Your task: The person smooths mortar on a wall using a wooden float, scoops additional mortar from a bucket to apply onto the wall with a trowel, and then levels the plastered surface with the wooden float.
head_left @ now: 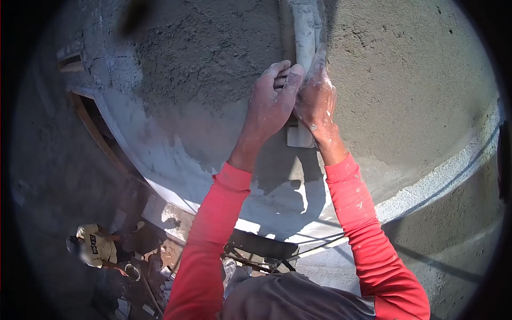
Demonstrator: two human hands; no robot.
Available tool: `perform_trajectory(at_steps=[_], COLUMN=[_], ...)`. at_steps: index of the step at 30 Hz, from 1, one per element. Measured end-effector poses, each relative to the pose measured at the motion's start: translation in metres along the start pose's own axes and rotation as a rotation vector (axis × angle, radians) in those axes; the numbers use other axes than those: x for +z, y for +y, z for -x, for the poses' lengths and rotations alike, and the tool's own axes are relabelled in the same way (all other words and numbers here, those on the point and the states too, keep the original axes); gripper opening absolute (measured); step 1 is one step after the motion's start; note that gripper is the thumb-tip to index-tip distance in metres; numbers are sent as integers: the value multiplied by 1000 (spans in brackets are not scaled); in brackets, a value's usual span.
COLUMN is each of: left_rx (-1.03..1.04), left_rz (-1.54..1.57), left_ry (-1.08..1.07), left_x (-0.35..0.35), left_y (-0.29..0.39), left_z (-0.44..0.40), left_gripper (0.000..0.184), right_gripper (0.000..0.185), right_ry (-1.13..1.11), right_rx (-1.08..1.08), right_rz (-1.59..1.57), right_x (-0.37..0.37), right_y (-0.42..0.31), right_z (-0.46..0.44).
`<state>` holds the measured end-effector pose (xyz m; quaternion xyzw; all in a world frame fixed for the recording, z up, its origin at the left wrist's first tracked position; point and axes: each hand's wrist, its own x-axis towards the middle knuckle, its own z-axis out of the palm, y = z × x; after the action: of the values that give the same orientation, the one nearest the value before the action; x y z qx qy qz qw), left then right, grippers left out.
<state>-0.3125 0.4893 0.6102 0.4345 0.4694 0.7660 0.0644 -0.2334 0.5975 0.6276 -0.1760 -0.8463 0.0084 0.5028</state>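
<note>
A long, pale, mortar-smeared straightedge (305,36) stands upright against the plastered wall (213,58). Its top runs out of view, and its squared lower end (300,136) shows below my wrists. My left hand (271,101) is closed at the straightedge's left side, fingers curled and thumb up; part of its grip is hidden. Pressed close beside it, my right hand (318,98) wraps the right side, with a finger lying up along the bar. Both hands are spotted with plaster. Rough wet mortar lies left of the straightedge, and a smoother coat (394,80) lies to its right.
Window-like openings (101,125) with brown frames are at the left. Far below, a person (96,245) in a light shirt holds a bucket (133,272) among rubble. Poles (320,246) cross beneath my arms. A pale, rough band (437,186) edges the plaster at lower right.
</note>
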Motion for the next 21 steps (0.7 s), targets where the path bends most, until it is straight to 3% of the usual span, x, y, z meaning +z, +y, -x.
perform_trajectory(at_steps=[2, 4, 7, 10, 11, 13, 17, 19, 21], left_rx=[-117, -157, -207, -114, 60, -64, 65, 80, 136], left_rz=[-199, -341, -452, -503, -513, -492, -622, -782, -739], left_ry=[-64, 68, 190, 478, 506, 460, 570, 703, 704], left_x=[20, 39, 58, 109, 125, 152, 152, 113, 50], left_y=[2, -14, -33, -112, -129, -159, -182, -164, -119], left_z=[-1, 13, 40, 78, 96, 123, 119, 82, 29], left_gripper=[52, 50, 41, 37, 41, 52, 45, 46, 51], right_gripper=[80, 77, 66, 55, 54, 55, 68, 74, 74], right_ry=[-232, -238, -363, -44, 125, 448, 529, 524, 472], right_rx=[52, -117, 6, -7, -1, -169, -276, -222, -195], right_rz=[-203, -177, -368, -120, -56, 94, 702, 829, 868], right_x=[-7, -11, -54, -118, -139, -177, -271, -307, -329], right_y=[17, 34, 59, 114, 136, 179, 277, 339, 382], right_z=[22, 42, 70, 94, 99, 103, 105, 108, 110])
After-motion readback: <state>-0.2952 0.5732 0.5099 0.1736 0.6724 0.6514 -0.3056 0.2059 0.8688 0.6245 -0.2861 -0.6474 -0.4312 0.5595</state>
